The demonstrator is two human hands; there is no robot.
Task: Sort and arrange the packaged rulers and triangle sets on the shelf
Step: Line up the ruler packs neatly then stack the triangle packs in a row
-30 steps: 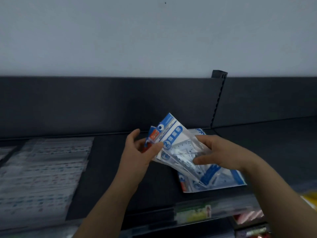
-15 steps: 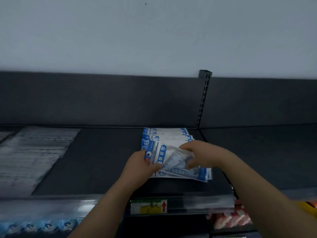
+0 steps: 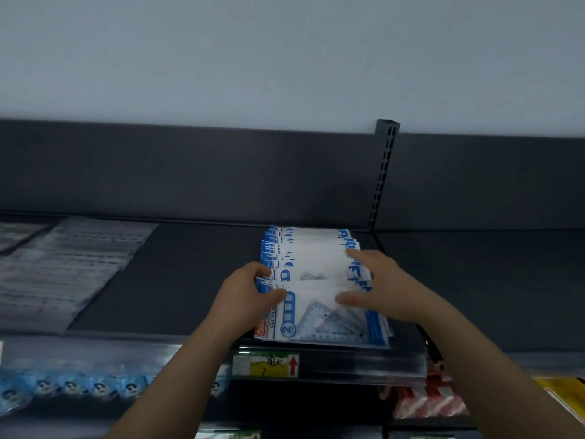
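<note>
Nearest the camera, below the shelf edge, blurred blue packets (image 3: 72, 388) and red packets (image 3: 427, 403) sat on the lower tier, with a yellow price label (image 3: 266, 364) bearing a red arrow on the rail just under the work.

On the shelf (image 3: 190, 280) itself, the front packet (image 3: 319, 324) lay flat at the lip, its clear triangle showing through the film. A second earlier both hands had held a packet tilted in the air; half a second earlier it was coming down onto the others. By this moment nothing was lifted. It had joined the row of triangle-set packets (image 3: 313, 248), which ran back from the lip in overlapping steps.

The left hand (image 3: 250, 286) had its fingers curled round the row's left edge, with the thumb laid on top. The right hand (image 3: 380, 280) rested on the right side with fingers spread wide and nearly straight, index reaching back and thumb pressing the front packet. It held nothing.

That probably meant placing was over and squaring-up was under way — the blue edges on the right stepped unevenly, so a nudge inward seemed due.

Farther left, well apart, the packaged rulers (image 3: 63, 264) lay flat, grey and blurred. Behind ran the dark back panel (image 3: 221, 172) and a slotted upright (image 3: 384, 172).
</note>
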